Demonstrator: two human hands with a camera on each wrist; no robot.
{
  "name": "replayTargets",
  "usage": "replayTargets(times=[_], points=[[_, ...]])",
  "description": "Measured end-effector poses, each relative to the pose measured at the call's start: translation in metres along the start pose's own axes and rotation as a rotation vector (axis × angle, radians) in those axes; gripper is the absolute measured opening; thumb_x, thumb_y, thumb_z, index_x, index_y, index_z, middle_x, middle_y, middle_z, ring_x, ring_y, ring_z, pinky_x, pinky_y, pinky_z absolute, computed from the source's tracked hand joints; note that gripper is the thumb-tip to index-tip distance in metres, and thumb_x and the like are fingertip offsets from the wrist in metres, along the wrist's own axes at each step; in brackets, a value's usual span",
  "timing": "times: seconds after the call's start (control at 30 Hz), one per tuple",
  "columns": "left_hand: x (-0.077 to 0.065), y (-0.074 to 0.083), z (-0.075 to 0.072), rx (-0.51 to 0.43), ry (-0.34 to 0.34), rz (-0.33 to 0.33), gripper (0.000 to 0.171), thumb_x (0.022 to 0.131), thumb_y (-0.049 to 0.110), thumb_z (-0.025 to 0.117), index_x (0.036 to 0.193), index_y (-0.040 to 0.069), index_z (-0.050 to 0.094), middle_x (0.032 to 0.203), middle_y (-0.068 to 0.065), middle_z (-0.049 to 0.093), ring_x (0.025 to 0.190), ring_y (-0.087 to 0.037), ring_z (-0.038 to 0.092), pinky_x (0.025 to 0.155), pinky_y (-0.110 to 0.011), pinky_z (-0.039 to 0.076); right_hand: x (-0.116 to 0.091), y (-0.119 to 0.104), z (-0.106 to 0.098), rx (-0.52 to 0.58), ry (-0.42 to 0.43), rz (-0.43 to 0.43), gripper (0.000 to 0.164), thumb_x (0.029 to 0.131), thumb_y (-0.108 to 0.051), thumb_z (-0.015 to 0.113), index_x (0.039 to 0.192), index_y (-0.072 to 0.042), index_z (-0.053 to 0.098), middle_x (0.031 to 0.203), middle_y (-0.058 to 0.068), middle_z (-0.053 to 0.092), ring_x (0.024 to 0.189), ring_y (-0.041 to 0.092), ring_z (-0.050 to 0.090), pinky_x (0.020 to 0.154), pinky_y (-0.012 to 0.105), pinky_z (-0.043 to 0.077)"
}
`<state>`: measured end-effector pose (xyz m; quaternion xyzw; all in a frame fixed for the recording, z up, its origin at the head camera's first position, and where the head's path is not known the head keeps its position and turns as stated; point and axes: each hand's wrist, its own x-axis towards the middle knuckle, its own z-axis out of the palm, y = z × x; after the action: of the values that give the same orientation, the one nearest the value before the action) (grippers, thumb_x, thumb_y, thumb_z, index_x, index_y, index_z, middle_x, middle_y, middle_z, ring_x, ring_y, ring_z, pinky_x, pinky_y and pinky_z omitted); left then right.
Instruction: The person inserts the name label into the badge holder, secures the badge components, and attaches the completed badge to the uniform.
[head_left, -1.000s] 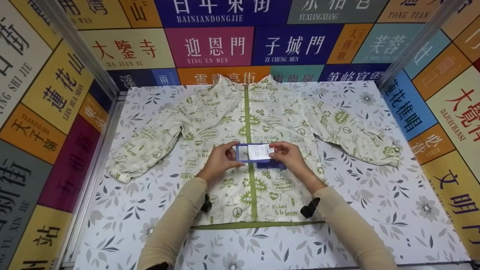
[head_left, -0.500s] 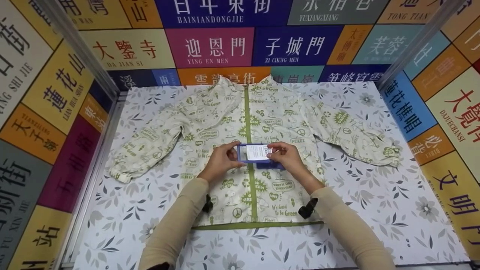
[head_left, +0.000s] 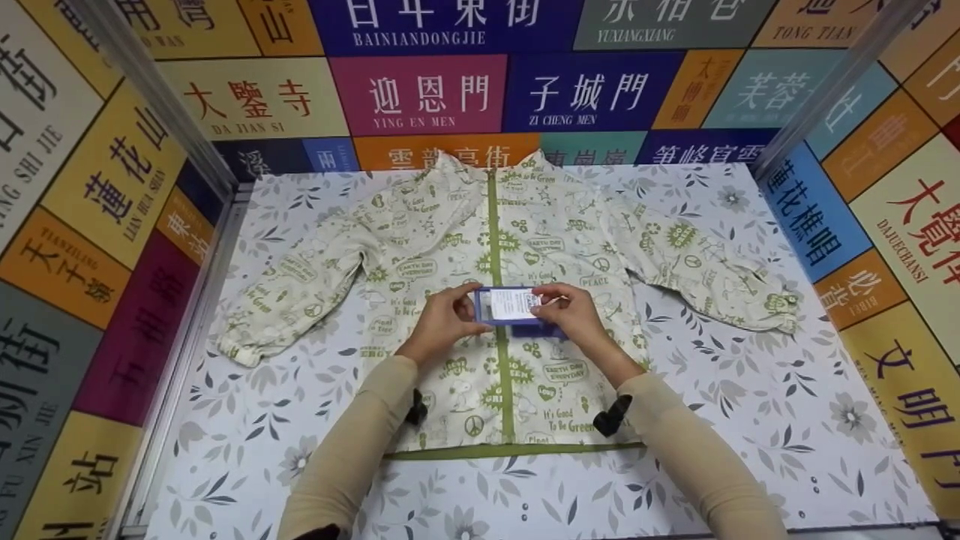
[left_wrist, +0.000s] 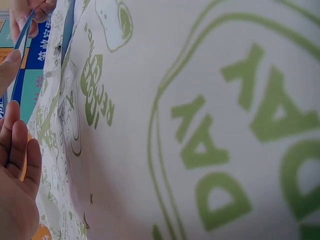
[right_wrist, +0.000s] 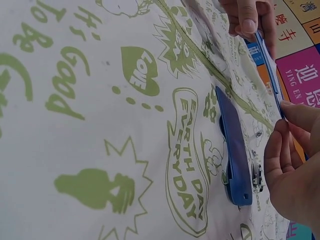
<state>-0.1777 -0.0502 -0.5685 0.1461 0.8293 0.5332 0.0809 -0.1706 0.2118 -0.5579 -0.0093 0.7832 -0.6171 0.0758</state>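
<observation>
Above the middle of a white jacket (head_left: 435, 262) with green print, my left hand (head_left: 439, 322) pinches the left end of a blue-framed card holder (head_left: 478, 309) between thumb and fingers. A white printed card (head_left: 511, 304) lies in the holder, covering most of it, with a narrow gap at its left. At the right end, my right hand (head_left: 576, 313) pinches the card between thumb and fingers. In the right wrist view, the card holder (right_wrist: 272, 75) appears nearly edge-on, raised off the cloth. A flat blue piece (right_wrist: 235, 150) rests on the jacket below, beside a small metal clip (right_wrist: 257, 176).
The jacket lies front up, sleeves spread, with a green zip strip (head_left: 504, 375) down its middle. Under it is a table (head_left: 750, 450) with a leaf-patterned white surface. Panels (head_left: 420, 94) with printed signs enclose the back and both sides.
The card has slid slightly left within the holder, and my right hand has shifted left with it. My left hand keeps its grip, almost still. The jacket lies the same.
</observation>
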Motion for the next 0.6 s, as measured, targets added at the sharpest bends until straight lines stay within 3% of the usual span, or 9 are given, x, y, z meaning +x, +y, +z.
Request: replayTargets(times=[0.33,0.6], points=[[0.0019,0.0002,0.001,-0.032,0.012,0.014,0.081,0.067,0.015,0.09,0.14,0.005,0.055,0.085,-0.001,0.061,0.074,-0.013,0.055,0.067,-0.021,0.05,0.0004,-0.0011,0.0036,0.004,0.017,-0.006,0.034,0.084,-0.011,0.078,0.117,-0.006,0.071,0.106,0.012,0.062,0.065,0.007,0.057,0.062,0.03,0.053],[0.0021,0.001,0.0022,-0.036,0.007,0.016,0.079,0.069,0.014,0.09,0.139,0.005,0.055,0.085,-0.001,0.061,0.074,-0.012,0.054,0.066,-0.021,0.049,0.0019,-0.0021,0.0054,0.016,0.023,0.001,0.038,0.083,-0.008,0.078,0.119,-0.001,0.069,0.122,0.024,0.059,0.06,0.004,0.053,0.056,0.022,0.049]])
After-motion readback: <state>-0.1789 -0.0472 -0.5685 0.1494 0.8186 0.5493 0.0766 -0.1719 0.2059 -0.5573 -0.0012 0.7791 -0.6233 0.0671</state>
